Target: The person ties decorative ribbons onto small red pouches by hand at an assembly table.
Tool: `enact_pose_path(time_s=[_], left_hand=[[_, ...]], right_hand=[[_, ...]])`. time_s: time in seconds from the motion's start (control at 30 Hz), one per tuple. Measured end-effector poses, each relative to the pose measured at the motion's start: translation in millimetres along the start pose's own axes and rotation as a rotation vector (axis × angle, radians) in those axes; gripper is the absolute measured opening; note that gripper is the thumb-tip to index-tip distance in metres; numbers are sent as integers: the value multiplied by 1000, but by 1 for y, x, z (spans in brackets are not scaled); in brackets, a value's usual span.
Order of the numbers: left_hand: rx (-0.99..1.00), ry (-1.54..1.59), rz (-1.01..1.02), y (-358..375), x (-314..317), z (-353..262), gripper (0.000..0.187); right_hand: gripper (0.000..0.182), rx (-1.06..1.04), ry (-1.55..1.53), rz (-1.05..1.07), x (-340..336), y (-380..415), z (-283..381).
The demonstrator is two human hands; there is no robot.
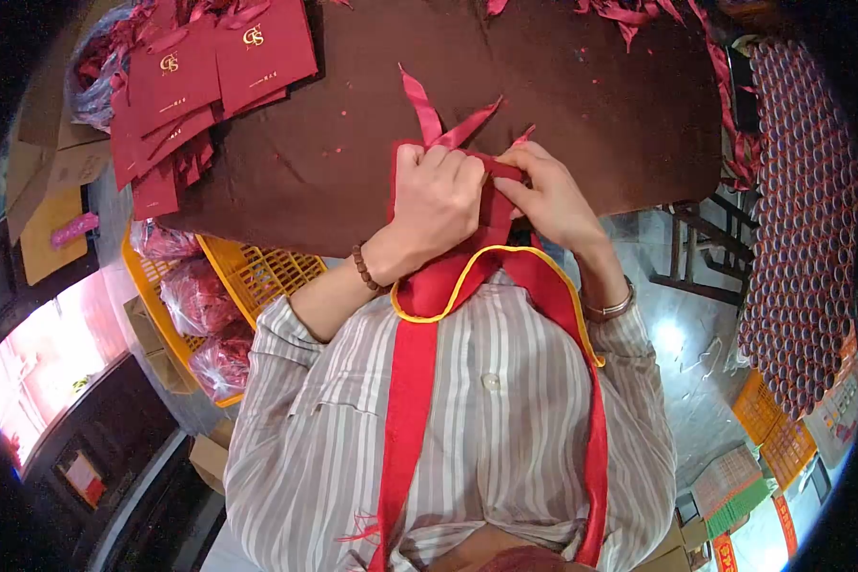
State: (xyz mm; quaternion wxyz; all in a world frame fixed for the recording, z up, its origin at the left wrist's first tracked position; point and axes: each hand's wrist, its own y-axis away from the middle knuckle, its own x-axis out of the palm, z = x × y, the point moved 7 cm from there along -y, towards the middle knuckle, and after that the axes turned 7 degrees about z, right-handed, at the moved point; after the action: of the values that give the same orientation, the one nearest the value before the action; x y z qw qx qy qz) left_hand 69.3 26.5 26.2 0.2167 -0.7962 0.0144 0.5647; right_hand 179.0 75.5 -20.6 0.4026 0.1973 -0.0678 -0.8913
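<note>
A dark red paper gift bag is in front of my chest at the near edge of the brown-covered table. My left hand is closed over it, knuckles up, a beaded bracelet on the wrist. My right hand pinches the bag's right side, thumb and fingers pressed together. Pink-red satin ribbon ends stick up beyond my left hand, and a shorter ribbon tip shows by my right fingers. Both palms hide much of the bag.
Stacked red gift bags with gold lettering lie at the table's left. Loose ribbons hang over the far right. A yellow crate with plastic-wrapped bundles stands at left. Rows of small round items cover a surface at right.
</note>
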Motion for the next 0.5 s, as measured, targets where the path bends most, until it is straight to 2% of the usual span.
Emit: enact_pose_path(time_s=[0.07, 0.13, 0.17, 0.23, 0.27, 0.33, 0.43, 0.5], left_hand=[[-30, 29, 27, -2, 2, 2, 13], [-66, 47, -97, -4, -4, 4, 16], [-66, 49, -96, -3, -2, 4, 16], [-75, 46, -23, 1, 8, 5, 17], [-78, 45, -22, 3, 11, 6, 17], [-126, 58, -7, 4, 16, 9, 17], [-156, 89, -29, 4, 13, 6, 17], [-122, 22, -57, 3, 10, -2, 18]], right_hand=[[22, 54, -42, 2, 1, 0, -3], [24, -22, -17, 9, 5, 2, -2], [24, -21, -17, 8, 6, 3, -2], [23, 82, -232, -16, 8, 5, -10], [23, 82, -234, -13, 8, 6, -6], [22, 295, -264, 7, 5, 11, -11], [24, 258, -284, -17, 4, 12, -15], [25, 292, -181, -21, 4, 13, -16]])
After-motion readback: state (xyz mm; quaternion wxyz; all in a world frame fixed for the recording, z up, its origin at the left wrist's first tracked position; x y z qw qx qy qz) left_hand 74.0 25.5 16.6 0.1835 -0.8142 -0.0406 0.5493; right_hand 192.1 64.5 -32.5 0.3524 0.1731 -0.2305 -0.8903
